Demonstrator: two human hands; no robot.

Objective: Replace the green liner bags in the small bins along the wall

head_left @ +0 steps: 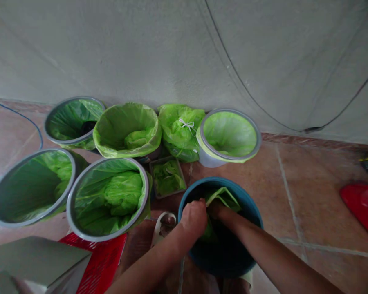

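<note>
Left fingers (203,202) pinch the green bag (230,200); right hand (216,209) seems inside, its hold I cannot tell.

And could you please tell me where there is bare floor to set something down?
Bare tiles lie right of the blue bucket, bordered by the wall and the red object; the left side is crowded with lined bins.

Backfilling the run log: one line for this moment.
left hand: closed on edge of green bag | right hand: inside blue bin, grip hidden | nearby: lined bins, tied bag
</note>
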